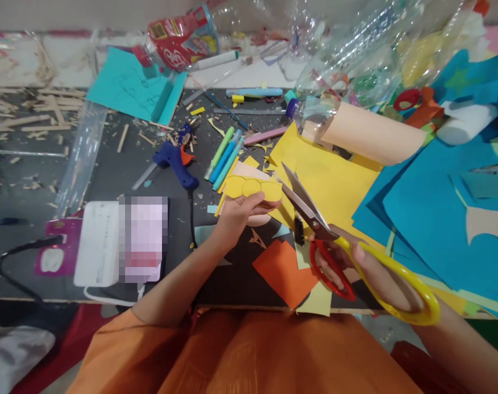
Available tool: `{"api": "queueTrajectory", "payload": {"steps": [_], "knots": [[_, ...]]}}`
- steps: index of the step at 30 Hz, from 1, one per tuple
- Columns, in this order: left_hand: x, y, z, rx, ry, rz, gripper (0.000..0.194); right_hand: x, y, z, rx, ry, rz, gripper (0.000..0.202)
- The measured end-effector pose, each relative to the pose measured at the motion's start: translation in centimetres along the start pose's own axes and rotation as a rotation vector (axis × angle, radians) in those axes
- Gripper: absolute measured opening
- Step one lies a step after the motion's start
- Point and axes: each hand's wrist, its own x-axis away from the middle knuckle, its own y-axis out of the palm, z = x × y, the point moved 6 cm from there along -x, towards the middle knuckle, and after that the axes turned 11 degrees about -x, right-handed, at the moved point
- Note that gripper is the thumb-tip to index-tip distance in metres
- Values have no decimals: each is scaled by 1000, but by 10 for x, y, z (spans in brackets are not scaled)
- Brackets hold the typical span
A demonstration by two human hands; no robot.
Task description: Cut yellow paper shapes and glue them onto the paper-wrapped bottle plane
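Between the thumb and fingers of my left hand [243, 219] is a yellow paper cutout [251, 187], with a bow-like outline drawn on it. My right hand [355, 257] grips a pair of scissors [308, 210] by one red and one yellow handle. The blades are parted and point up and left, their tips close to the right end of the cutout. Beneath the scissors lie a large yellow sheet [326, 175] and a black pen-like item [299, 230]. An orange paper piece [288, 271] rests below my left hand.
Left of my hands are a blue glue gun [177, 164], several markers [224, 158], a phone [144, 241] and a white power bank [97, 243]. Blue sheets [450, 213] cover the right side. Plastic bottles [181, 38] and a peach paper roll [372, 134] lie at the back.
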Motion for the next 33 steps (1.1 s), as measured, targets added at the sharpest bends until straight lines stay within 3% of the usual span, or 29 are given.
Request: {"api": "queueTrajectory", "payload": {"steps": [6,33], "knots": [[0,0,-6,-53,-62,-35,40,-12,4,0,-13,39,-2,54],[-1,0,1,-39,-7,-12,33,-17,5,3,-15,11,-19,54]]}}
